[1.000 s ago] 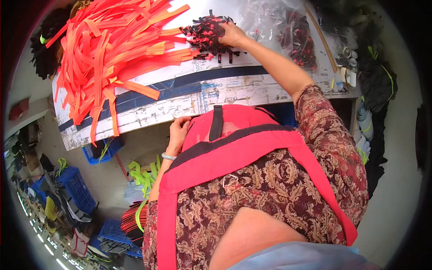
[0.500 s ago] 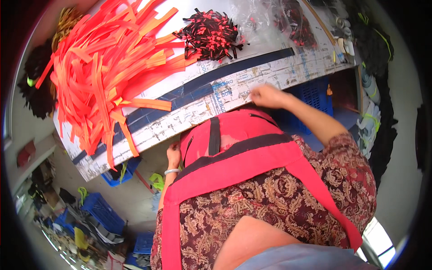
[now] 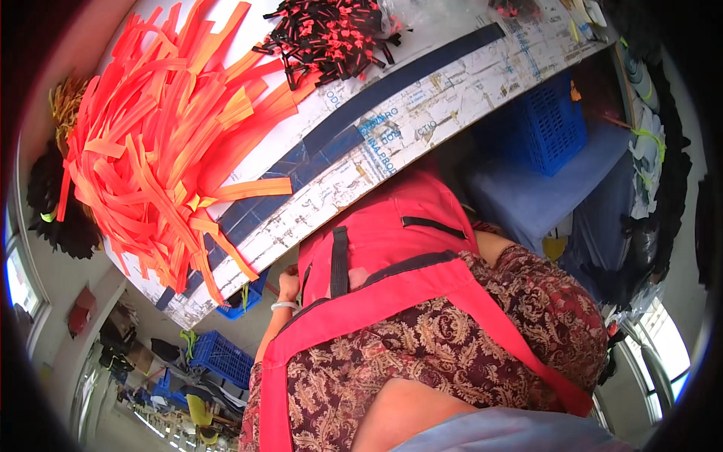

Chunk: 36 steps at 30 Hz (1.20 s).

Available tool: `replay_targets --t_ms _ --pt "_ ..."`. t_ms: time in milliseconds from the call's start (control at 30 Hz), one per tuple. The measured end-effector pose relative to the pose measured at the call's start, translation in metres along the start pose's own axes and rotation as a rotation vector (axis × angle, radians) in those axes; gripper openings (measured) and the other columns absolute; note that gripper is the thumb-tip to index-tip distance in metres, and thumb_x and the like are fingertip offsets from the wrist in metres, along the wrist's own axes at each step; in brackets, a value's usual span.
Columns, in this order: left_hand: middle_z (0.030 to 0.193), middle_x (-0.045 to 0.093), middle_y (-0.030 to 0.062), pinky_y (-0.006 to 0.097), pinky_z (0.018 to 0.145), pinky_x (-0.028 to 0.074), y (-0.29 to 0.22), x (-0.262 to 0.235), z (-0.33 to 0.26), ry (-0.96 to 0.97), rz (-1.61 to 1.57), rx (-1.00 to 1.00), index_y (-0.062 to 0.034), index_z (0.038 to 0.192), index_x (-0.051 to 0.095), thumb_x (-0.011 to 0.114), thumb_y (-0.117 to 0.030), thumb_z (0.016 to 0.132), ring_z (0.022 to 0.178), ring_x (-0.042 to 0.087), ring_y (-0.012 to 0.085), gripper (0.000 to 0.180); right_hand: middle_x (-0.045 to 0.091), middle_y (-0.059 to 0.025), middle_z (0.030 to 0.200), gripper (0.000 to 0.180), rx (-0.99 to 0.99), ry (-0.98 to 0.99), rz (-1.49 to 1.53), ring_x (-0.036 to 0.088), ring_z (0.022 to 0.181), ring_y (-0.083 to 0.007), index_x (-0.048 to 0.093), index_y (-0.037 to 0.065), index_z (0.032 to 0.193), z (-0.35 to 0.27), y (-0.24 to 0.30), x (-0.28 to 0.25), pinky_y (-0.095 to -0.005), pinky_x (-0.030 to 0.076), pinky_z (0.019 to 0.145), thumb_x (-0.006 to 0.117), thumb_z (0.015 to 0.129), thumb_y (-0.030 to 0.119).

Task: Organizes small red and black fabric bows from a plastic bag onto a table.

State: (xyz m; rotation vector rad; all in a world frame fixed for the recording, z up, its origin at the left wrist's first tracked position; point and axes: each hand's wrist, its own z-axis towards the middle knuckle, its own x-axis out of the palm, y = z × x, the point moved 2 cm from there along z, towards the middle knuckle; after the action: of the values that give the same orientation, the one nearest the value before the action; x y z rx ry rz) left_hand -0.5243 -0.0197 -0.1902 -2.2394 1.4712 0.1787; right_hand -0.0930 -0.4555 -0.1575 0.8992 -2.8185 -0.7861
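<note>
My left hand (image 3: pixel 288 287), with a pale bangle at its wrist, is beside the left edge of my red apron (image 3: pixel 399 207), just below the table edge. Its fingers look curled closed; what they hold, if anything, is hidden. My right forearm (image 3: pixel 493 245) passes behind the apron's right side, and the right hand is out of sight. On the white-topped table (image 3: pixel 422 139), a large heap of orange-red fabric strips (image 3: pixel 151 173) hangs partly over the near left edge. Beside it lies a pile of short black pieces with red bits (image 3: pixel 327 38).
A dark blue strip (image 3: pixel 407 71) runs along the tabletop. Under the table's right side, a blue plastic crate (image 3: pixel 550 124) stands on a blue-covered surface (image 3: pixel 527 200). Another blue crate (image 3: pixel 222 358) is on the floor at the left. Black bundles (image 3: pixel 60 203) hang at far left.
My right hand has left the table edge and dropped out of sight behind the apron. The view has shifted, showing more of the space under the table. My left hand stays beside the apron.
</note>
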Motion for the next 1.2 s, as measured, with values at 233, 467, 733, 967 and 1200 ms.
replay_targets --t_ms 233,467,733,967,1200 --pt "0.096 0.075 0.0179 0.034 0.081 0.055 -0.032 0.062 -0.033 -0.091 0.073 -0.012 0.0020 0.106 0.072 0.074 -0.023 0.084 0.090 0.072 0.0241 0.033 0.058 -0.0222 0.136 0.065 0.025 0.149 -0.167 0.059 0.118 -0.0407 0.061 0.011 0.132 -0.019 -0.042 -0.048 -0.0459 0.050 0.097 0.070 0.080 0.049" --pt "0.097 0.075 0.0183 0.035 0.082 0.055 -0.028 0.132 -0.103 -0.011 0.022 -0.098 0.0016 0.106 0.072 0.073 -0.023 0.084 0.092 0.072 0.0254 0.033 0.059 -0.0224 0.135 0.063 0.067 0.306 -0.293 0.060 0.117 -0.0404 0.062 0.010 0.130 -0.051 -0.079 -0.087 -0.0456 0.051 0.097 0.068 0.081 0.049" --pt "0.098 0.074 0.0188 0.036 0.083 0.055 -0.066 0.160 -0.067 -0.013 -0.009 0.028 0.0011 0.106 0.073 0.073 -0.023 0.084 0.093 0.072 0.0269 0.033 0.060 -0.0227 0.133 0.061 0.112 0.241 -0.472 0.061 0.115 -0.0401 0.064 0.009 0.128 -0.002 -0.072 -0.212 -0.0452 0.051 0.096 0.067 0.082 0.050" --pt "0.099 0.074 0.0191 0.036 0.085 0.055 -0.098 0.177 0.002 -0.123 0.000 0.213 0.0007 0.106 0.073 0.073 -0.023 0.084 0.095 0.072 0.0282 0.033 0.061 -0.0229 0.131 0.059 0.109 0.063 -0.647 0.062 0.114 -0.0399 0.065 0.009 0.126 0.053 -0.050 -0.332 -0.0449 0.051 0.095 0.066 0.083 0.050" --pt "0.100 0.074 0.0195 0.037 0.086 0.055 -0.056 0.217 0.009 -0.214 0.106 0.272 0.0003 0.106 0.073 0.073 -0.024 0.084 0.096 0.072 0.0295 0.033 0.062 -0.0232 0.129 0.058 0.063 -0.031 -0.713 0.063 0.113 -0.0397 0.067 0.008 0.124 0.070 -0.086 -0.333 -0.0446 0.051 0.094 0.065 0.084 0.051"
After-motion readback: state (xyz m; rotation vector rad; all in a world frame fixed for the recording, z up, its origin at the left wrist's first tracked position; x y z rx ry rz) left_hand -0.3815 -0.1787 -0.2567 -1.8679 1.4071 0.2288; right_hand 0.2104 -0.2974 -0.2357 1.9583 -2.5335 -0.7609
